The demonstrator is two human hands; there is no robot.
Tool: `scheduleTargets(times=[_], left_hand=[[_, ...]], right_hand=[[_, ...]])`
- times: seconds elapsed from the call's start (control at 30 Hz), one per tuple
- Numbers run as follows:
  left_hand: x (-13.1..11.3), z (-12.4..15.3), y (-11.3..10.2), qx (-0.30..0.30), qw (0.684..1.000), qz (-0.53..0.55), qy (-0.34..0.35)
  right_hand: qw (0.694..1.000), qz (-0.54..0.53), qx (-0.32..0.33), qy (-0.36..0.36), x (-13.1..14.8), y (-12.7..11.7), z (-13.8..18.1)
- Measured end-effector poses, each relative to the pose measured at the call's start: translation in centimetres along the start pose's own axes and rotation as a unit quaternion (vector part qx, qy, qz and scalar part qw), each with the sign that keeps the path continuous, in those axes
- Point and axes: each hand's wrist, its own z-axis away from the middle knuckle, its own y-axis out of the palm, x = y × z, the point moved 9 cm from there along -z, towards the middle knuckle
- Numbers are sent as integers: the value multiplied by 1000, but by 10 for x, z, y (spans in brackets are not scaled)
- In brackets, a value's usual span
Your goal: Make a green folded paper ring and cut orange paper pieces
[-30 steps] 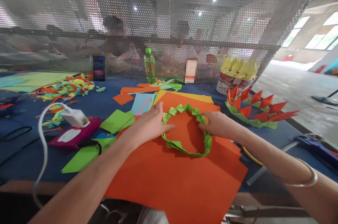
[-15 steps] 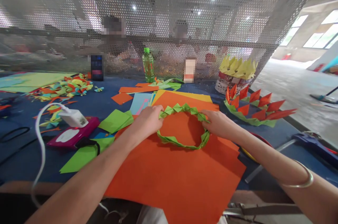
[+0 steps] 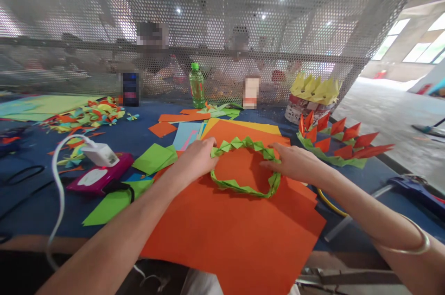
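A ring of folded green paper (image 3: 239, 188) with a zigzag pointed edge rests on large orange paper sheets (image 3: 229, 230). My left hand (image 3: 201, 155) pinches its far left side, fingertips partly hidden behind the folds. At the right side, my right hand (image 3: 297, 161) straddles the band, its thumb reaching inside the ring and its fingers curled over the top edge. To the right stands another green paper ring with red points (image 3: 342, 139), apart from my hands.
Left of me lie green paper squares (image 3: 155, 158), a magenta power strip (image 3: 100, 174) with a white charger (image 3: 100, 153), and coloured paper scraps (image 3: 86, 114). Behind are a green bottle (image 3: 196, 88), a yellow paper crown (image 3: 314, 88) and a perforated metal screen (image 3: 222, 7). A blue-handled tool (image 3: 413, 193) lies right.
My right thumb has moved further into the ring and apart from the fingers. The near right part of the ring has bent slightly. My left hand keeps its pinch.
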Motion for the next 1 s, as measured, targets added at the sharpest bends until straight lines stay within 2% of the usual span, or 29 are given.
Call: scheduleTargets(times=[0.23,0.53,0.73,1.0], left_hand=[[6,-8,-13,-26,996,80,11],[-11,-30,8,-7,990,133,40],[-17,-31,18,38,990,124,54],[-11,-28,17,41,993,107,43]], right_hand=[[999,-1,-24,21,4,-22,-18],[1000,16,13,0,10,-9,-49],[999,19,23,-42,12,-1,-50],[997,16,-3,-80,23,-6,-50]])
